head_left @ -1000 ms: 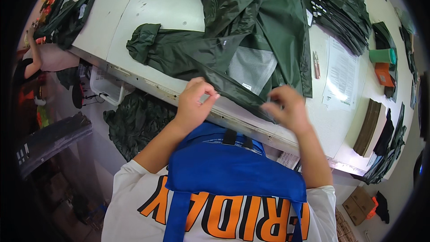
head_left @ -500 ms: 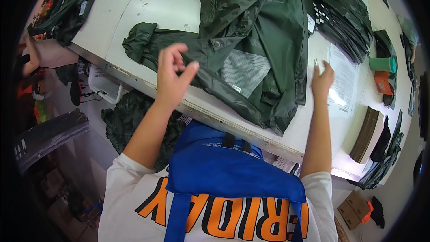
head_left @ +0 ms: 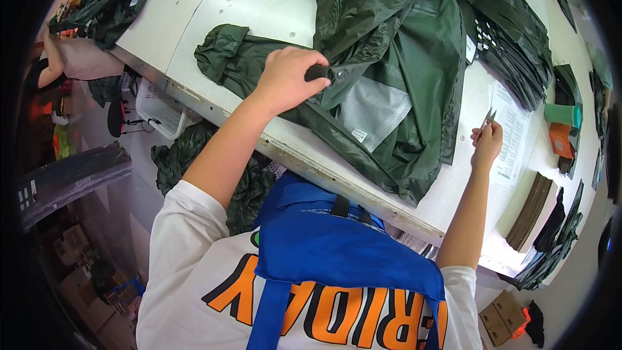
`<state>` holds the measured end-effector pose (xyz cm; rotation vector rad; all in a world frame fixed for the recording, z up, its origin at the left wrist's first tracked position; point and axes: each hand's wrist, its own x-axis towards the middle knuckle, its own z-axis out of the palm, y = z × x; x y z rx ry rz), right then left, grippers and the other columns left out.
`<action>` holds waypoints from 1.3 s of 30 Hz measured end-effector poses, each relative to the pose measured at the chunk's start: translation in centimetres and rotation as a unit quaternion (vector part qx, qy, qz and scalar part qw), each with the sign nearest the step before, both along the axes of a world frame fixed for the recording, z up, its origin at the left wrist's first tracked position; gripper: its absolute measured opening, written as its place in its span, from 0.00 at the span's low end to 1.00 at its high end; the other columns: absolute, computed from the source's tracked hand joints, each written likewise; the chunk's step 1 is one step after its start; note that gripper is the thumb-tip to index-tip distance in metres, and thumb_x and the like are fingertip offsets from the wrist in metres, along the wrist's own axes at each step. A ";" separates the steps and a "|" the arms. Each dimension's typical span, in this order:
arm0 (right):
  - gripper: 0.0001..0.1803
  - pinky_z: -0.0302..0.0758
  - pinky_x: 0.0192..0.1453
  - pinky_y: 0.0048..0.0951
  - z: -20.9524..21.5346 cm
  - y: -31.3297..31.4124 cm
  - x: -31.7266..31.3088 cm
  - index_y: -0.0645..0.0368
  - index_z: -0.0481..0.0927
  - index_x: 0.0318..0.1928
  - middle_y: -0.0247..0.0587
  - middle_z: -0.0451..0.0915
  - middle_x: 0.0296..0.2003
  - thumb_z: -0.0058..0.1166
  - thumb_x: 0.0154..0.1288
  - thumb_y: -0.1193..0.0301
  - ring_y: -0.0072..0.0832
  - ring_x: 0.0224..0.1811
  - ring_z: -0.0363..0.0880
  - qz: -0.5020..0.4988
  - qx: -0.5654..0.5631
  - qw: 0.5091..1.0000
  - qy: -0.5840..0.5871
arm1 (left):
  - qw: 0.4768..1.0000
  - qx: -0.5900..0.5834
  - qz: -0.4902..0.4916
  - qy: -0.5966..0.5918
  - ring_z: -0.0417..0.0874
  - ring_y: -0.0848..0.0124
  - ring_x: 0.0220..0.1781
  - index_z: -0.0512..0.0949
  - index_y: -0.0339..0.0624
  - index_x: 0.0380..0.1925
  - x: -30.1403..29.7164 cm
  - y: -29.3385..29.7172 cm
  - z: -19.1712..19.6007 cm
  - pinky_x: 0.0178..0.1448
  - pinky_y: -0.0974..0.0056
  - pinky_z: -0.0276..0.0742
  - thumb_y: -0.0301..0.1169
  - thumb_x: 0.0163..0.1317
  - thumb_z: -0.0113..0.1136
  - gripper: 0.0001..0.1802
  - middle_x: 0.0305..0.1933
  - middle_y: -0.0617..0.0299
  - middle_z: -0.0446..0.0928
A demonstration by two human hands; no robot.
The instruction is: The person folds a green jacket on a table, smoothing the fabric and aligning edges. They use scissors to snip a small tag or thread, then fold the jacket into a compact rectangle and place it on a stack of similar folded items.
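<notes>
A dark green rain jacket [head_left: 424, 71] lies spread on the white table, its pale mesh panel [head_left: 376, 109] showing. My left hand [head_left: 289, 76] pinches the jacket's flap beside a small round snap, lifting that edge slightly. Off to the right of the jacket, my right hand [head_left: 487, 141] is closed around a pair of thread snips [head_left: 490, 116], whose pointed metal blades stick out past the fingers. The hand is apart from the jacket, beside printed paper sheets [head_left: 513, 129]. A bunched cuff [head_left: 220, 48] lies to the left.
Stacked dark green strips [head_left: 512, 58] lie at the far right. Beyond the sheets are a green tape roll [head_left: 562, 115], an orange piece [head_left: 560, 139] and a brown stack [head_left: 530, 210]. A white basket [head_left: 159, 113] and crumpled green fabric [head_left: 188, 155] sit below the table edge. Another person [head_left: 81, 58] is at left.
My left hand has moved right and closed on the jacket's flap; before, its fingers were apart. My right hand has turned, and the snips' blades now show more clearly. The whole view has shifted slightly.
</notes>
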<state>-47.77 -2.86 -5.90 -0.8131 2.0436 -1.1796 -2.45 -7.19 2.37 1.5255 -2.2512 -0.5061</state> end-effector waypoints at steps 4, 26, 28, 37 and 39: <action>0.17 0.64 0.25 0.14 4.1 1.5 11.5 0.60 0.73 0.55 0.37 0.82 0.34 0.39 0.69 0.72 0.13 0.23 0.67 0.110 -0.034 0.991 -0.072 | 0.998 0.048 0.014 0.043 0.80 0.60 0.45 0.78 0.44 0.43 -0.7 -0.2 -0.5 0.50 0.60 0.74 0.28 0.55 0.63 0.14 0.39 0.60 0.81; 0.16 0.74 0.42 0.35 13.6 -0.4 21.3 0.62 0.80 0.45 0.45 0.81 0.34 0.61 0.53 0.77 0.40 0.36 0.77 0.451 -0.182 0.850 0.200 | 0.967 -0.248 -0.035 0.042 0.79 0.66 0.32 0.74 0.44 0.34 -3.3 3.4 2.3 0.39 0.63 0.67 0.19 0.47 0.65 0.15 0.29 0.64 0.77; 0.15 0.74 0.40 0.34 14.0 -0.9 21.3 0.63 0.80 0.44 0.46 0.81 0.33 0.61 0.53 0.77 0.40 0.35 0.78 0.463 -0.153 0.856 0.170 | 0.964 -0.259 -0.042 0.043 0.79 0.66 0.32 0.74 0.44 0.34 -3.5 3.5 2.3 0.39 0.63 0.67 0.19 0.46 0.64 0.15 0.29 0.64 0.77; 0.15 0.74 0.35 0.33 14.0 -1.6 21.8 0.63 0.81 0.44 0.47 0.80 0.32 0.61 0.54 0.76 0.39 0.31 0.78 0.477 -0.100 0.867 0.102 | 0.963 -0.257 -0.054 0.055 0.79 0.66 0.32 0.74 0.42 0.36 -3.6 3.5 2.0 0.40 0.62 0.67 0.19 0.47 0.64 0.15 0.29 0.63 0.77; 0.14 0.75 0.36 0.31 13.8 -1.7 21.8 0.63 0.81 0.43 0.46 0.80 0.33 0.61 0.54 0.77 0.37 0.31 0.79 0.480 -0.103 0.865 0.105 | 0.965 -0.251 -0.049 0.057 0.79 0.65 0.32 0.74 0.42 0.36 -3.6 3.6 1.9 0.40 0.62 0.67 0.19 0.47 0.65 0.15 0.30 0.63 0.77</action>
